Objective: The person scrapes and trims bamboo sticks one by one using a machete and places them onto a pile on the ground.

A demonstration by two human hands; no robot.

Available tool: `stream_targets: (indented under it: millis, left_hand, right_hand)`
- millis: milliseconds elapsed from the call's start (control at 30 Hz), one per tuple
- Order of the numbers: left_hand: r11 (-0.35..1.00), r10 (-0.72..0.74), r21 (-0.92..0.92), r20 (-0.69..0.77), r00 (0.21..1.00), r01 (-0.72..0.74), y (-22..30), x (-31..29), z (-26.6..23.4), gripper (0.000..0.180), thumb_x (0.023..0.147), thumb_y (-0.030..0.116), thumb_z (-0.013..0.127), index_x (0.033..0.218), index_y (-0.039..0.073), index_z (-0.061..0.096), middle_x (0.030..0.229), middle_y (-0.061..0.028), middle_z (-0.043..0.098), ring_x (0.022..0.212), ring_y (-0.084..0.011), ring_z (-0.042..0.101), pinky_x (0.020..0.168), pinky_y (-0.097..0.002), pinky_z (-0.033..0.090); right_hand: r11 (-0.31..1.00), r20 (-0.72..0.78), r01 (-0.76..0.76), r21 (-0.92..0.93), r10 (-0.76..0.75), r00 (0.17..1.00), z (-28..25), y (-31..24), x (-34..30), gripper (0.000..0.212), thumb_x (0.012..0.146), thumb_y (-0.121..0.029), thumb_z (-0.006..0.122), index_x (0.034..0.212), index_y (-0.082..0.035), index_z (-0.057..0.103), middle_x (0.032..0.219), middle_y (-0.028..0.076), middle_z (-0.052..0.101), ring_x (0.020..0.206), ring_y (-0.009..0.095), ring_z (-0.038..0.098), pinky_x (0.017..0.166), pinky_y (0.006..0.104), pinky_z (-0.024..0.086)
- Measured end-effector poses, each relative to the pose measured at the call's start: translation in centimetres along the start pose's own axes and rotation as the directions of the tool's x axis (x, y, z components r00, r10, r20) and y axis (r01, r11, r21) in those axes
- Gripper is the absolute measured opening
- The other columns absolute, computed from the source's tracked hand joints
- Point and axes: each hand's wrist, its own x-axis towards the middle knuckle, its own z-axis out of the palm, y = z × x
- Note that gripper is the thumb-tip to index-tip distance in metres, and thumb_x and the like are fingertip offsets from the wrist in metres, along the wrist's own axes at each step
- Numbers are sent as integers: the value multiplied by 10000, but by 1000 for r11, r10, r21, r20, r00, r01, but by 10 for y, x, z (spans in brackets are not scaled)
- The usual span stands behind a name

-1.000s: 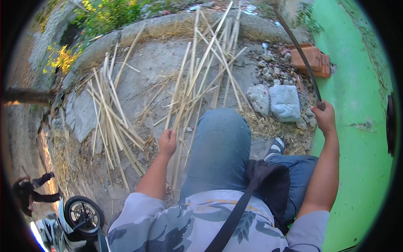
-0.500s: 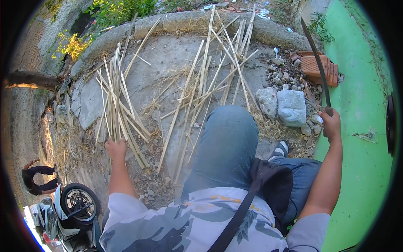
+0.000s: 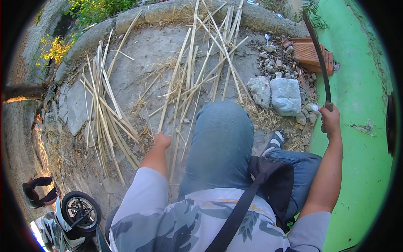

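Observation:
My right hand (image 3: 330, 119) grips the dark handle of a machete (image 3: 321, 59), its long curved blade pointing up and away beside the green wall. Low over the ground at centre left, my left hand (image 3: 161, 141) is closed at the near part of a long pale bamboo strip (image 3: 175, 77), which runs away from the fingers. That strip belongs to a loose, crossing spread of bamboo strips (image 3: 226, 54). Left of my hand lies a denser pile of bamboo strips (image 3: 100, 105), touched by neither hand. My forearm hides the strip's near end.
White stone blocks (image 3: 285, 97), rubble and an orange-brown ribbed clay piece (image 3: 310, 56) lie by the green wall (image 3: 357, 84). A low concrete kerb (image 3: 155, 14) curves along the far side. At lower left are a motorbike wheel (image 3: 81, 211) and a person (image 3: 40, 191).
My left hand has let go of the left pile and moved right to a strip in the middle spread. The machete stays raised in my right hand. The view has shifted slightly.

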Motion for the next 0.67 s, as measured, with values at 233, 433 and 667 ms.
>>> stream_targets:
  millis: [233, 433, 667]
  left_hand:
    - [960, -280, -21, -148, 948, 280, 29, 0, -5, 837, 885, 357, 673, 1538, 30, 263, 1522, -261, 366, 1418, -400, 361, 1167, -420, 335]
    - [963, -266, -61, -28, 964, 264, -1, 26, -16, 705, 883, 316, 661, 1451, -6, 398, 1494, -252, 441, 1374, -383, 460, 1147, -461, 377]
    - [986, -148, 100, 173, 974, 132, 9, 12, -10, 683, 914, 354, 656, 1447, -1, 416, 1428, -274, 513, 1316, -399, 522, 1124, -424, 406]
  right_hand:
    - [999, -16, -32, 15, 32, 999, 5, -2, 0, 183, 818, -165, 703, 765, -121, 534, 623, -52, 477, 517, 72, 422, 496, 269, 332]
    - [1000, 7, -20, 13, 20, 1000, 10, -2, 0, 176, 815, -163, 703, 772, -120, 538, 612, -54, 473, 512, 69, 424, 495, 265, 332]
    - [1000, 27, -23, 12, 23, 999, 15, -7, 3, 168, 807, -167, 709, 794, -111, 552, 621, -49, 488, 521, 73, 440, 497, 272, 342]
